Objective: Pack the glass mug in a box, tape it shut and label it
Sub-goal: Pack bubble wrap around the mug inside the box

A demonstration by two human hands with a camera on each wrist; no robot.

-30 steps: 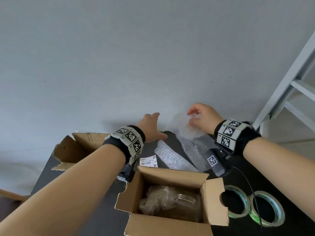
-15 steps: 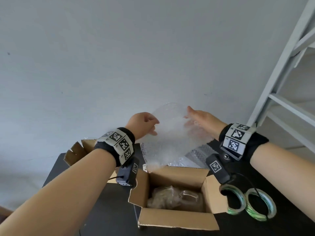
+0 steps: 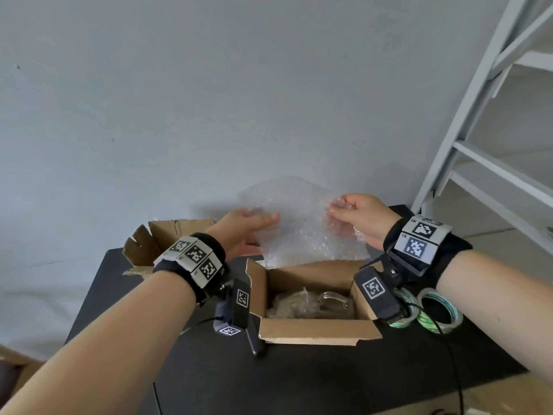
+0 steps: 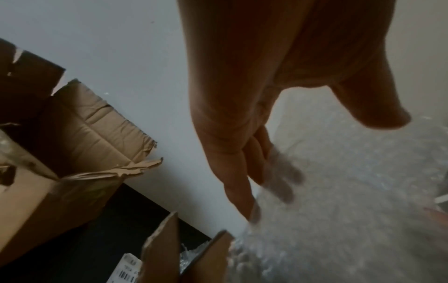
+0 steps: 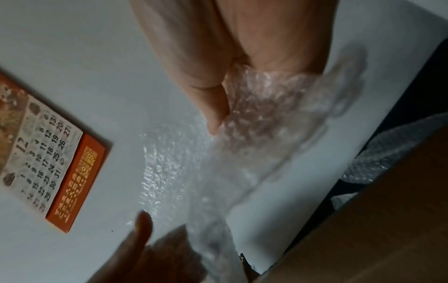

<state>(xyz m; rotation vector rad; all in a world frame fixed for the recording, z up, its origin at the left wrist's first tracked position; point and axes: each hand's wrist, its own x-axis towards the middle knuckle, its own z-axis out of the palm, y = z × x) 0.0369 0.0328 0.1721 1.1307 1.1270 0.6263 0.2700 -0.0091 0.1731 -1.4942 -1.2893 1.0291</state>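
A clear sheet of bubble wrap (image 3: 299, 226) hangs upright just behind the open cardboard box (image 3: 314, 332). My left hand (image 3: 254, 223) holds its left edge, thumb in front and straight fingers (image 4: 281, 176) behind the film. My right hand (image 3: 344, 209) pinches the bunched right edge (image 5: 254, 99) in curled fingers. Inside the box lies the glass mug (image 3: 332, 304) in clear wrapping, its handle showing. Both hands are above the box's far flap.
Two tape rolls (image 3: 437, 313) lie right of the box on the black table (image 3: 299, 381). A torn second box (image 3: 167, 238) stands at back left, a barcode label (image 4: 126, 268) beside it. More bubble wrap (image 5: 387, 153) lies behind the box. White ladder frame (image 3: 478, 130) at right; wall calendar (image 5: 48, 162).
The bubble wrap came up off the table and now hangs spread between both hands above the box's far side. My left hand took hold of its left edge.
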